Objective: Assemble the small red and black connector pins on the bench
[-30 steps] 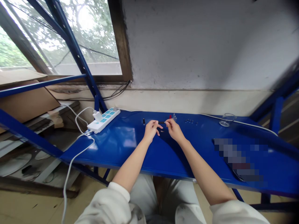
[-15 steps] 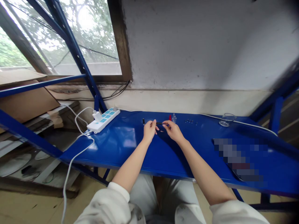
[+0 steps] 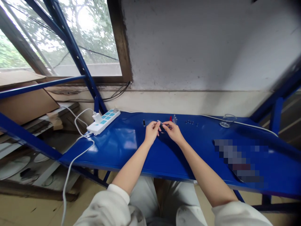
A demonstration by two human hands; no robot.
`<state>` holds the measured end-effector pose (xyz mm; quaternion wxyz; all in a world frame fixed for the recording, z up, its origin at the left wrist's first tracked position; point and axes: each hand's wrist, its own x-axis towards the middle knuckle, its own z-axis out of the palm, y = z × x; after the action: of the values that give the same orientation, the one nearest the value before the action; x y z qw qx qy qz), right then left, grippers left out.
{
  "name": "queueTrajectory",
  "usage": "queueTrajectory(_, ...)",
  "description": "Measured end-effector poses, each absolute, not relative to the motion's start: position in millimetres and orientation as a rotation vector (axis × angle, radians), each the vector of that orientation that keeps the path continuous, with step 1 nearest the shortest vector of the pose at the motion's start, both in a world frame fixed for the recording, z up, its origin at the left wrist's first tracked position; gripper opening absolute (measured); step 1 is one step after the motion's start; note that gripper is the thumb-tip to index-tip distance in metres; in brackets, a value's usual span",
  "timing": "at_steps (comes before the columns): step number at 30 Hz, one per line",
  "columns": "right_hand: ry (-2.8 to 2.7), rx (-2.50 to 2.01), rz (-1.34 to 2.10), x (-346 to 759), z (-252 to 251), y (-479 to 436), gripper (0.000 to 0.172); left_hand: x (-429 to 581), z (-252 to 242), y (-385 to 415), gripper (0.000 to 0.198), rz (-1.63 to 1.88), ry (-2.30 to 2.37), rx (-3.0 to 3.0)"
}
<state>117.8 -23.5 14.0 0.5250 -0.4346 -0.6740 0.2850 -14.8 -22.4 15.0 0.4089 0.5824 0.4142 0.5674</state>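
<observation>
Above the middle of the blue table, my left hand [image 3: 152, 131] and my right hand [image 3: 173, 131] meet almost fingertip to fingertip. Both are closed in a pinch on a slim black pen barrel [image 3: 162, 126], which the fingers mostly cover. A pale, clear bit shows above the left fingertips, too small to make out. Just below the fingers lies a small pointed piece [image 3: 162, 132]. To the left of my left hand a short black cylinder [image 3: 144, 123] stands upright. Behind my right hand are a red piece [image 3: 171, 118] and clear small tubes [image 3: 174, 119].
Several tiny dark pieces [image 3: 189, 122] lie right of the tubes. Farther right, a clear round container [image 3: 225, 124] rests by a white cable. A white power strip [image 3: 103, 122] sits at the table's left end. A blurred-out flat object [image 3: 237, 160] lies at the right.
My hands have drawn closer together, and less of the black barrel shows between them. A pale, clear bit now shows above my left fingertips. The pieces on the table stay put.
</observation>
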Motion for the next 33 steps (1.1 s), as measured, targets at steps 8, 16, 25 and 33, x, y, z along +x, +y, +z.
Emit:
queueTrajectory(8,-1.717,-0.994,0.758,116.1,7.8,-20.9,0.029,-15.3,19.3,-25.0,0.037,1.472,1.084,1.45)
queueTrajectory(16,-1.815,-1.034,0.782,113.4,10.1,-26.5,0.027,-17.0,16.7,-23.4,0.029,1.415,1.123,1.516)
queueTrajectory(25,-1.867,-1.469,0.362,138.7,11.5,-18.9,0.015,-16.9,9.1,-23.4,0.018,1.344,1.366,1.941)
queueTrajectory(33,-1.754,-1.942,0.233,162.7,12.3,-13.9,0.015,-19.3,8.5,-26.3,0.022,1.063,1.533,2.163)
